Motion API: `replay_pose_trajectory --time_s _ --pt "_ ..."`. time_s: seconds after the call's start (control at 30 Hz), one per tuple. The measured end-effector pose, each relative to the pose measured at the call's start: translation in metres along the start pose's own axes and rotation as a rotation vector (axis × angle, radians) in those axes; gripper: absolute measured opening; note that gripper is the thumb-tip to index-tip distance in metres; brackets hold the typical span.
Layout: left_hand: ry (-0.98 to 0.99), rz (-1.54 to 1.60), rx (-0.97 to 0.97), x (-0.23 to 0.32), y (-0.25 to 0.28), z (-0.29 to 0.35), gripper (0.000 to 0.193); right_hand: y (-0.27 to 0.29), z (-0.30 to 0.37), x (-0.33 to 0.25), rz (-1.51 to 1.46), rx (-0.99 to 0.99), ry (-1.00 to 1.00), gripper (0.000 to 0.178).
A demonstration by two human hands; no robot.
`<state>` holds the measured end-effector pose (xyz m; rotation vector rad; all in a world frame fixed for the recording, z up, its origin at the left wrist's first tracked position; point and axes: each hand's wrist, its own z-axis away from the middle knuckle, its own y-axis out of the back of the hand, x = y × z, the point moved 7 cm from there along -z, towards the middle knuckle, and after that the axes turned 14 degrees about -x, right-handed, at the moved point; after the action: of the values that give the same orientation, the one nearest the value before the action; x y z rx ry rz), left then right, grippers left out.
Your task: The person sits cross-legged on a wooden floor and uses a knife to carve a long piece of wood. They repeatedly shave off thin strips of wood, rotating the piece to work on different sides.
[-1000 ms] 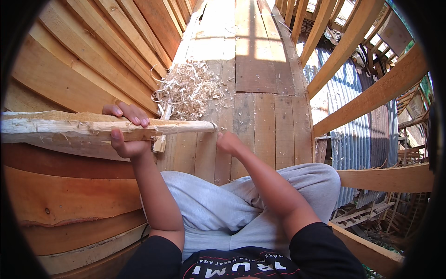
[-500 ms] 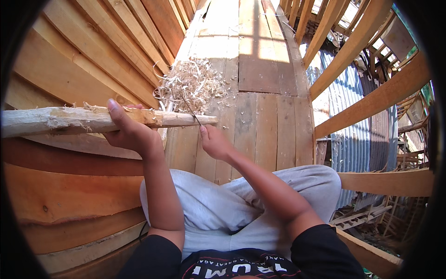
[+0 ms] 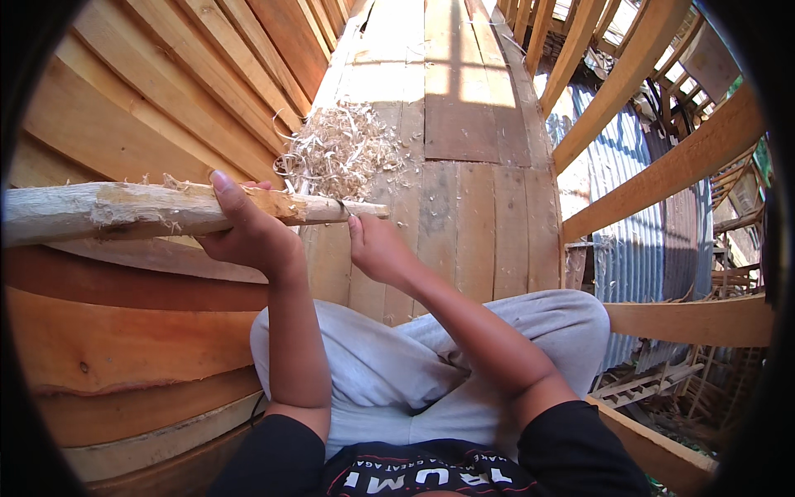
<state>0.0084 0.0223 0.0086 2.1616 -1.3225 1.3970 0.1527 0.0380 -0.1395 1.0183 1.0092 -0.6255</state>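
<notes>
Planks (image 3: 149, 108) slant down the upper left, their long edges bent by the lens, and broader reddish-brown boards (image 3: 149, 340) lie one beside another below them, one marked with a dark knot. Across these, from the left rim to a point left of centre, runs a roughly hewn wooden pole (image 3: 116, 207), nearly level, pale and frayed at its thick end, with lifted fibres along its upper edge. The left hand (image 3: 261, 236) is wrapped round the pole partway along, thumb over the top and fingertips showing on the far side. The left black sleeve (image 3: 273, 455) ends above the elbow.

Just beyond the pole, against the planks, sits a loose heap of curled wood shavings (image 3: 341, 153). Close to the pole's narrow, squared tip, a thin dark blade (image 3: 342, 205) lies across the wood. It runs up from the right hand (image 3: 379, 251), whose fingers are curled closed on it, the thumb pointing toward the pole; any handle is hidden in the grip. Light grey trousers (image 3: 373, 348) cover the crossed legs below both forearms.

The plank floor (image 3: 478, 224) stretches away through the middle, strewn with small chips near the heap and brightly sunlit at its far end. To the right, bare timber rails (image 3: 662, 190) slope along the floor's edge, and past them lie corrugated metal sheets (image 3: 625, 240), bluish grey and brown, with jumbled timber (image 3: 729, 389) at the far right.
</notes>
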Motion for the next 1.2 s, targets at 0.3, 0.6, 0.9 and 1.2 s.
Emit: replay_pose_trajectory --time_s 0.3,0.6,0.9,1.2 --pt "-0.053 0.005 -0.178 -0.001 -0.011 -0.004 0.065 -0.015 -0.023 0.111 0.009 -0.085 -0.282 0.050" --pt "-0.028 0.333 -0.763 -0.018 -0.006 -0.031 0.039 -0.002 -0.019 0.101 -0.032 -0.117 -0.320 0.052" --pt "0.065 0.490 -0.682 -0.015 0.005 -0.031 0.035 -0.002 -0.022 0.102 -0.049 -0.113 -0.261 0.052" --pt "0.100 0.449 -0.703 -0.001 -0.011 -0.025 0.034 0.015 -0.017 0.084 0.041 -0.161 -0.251 0.054"
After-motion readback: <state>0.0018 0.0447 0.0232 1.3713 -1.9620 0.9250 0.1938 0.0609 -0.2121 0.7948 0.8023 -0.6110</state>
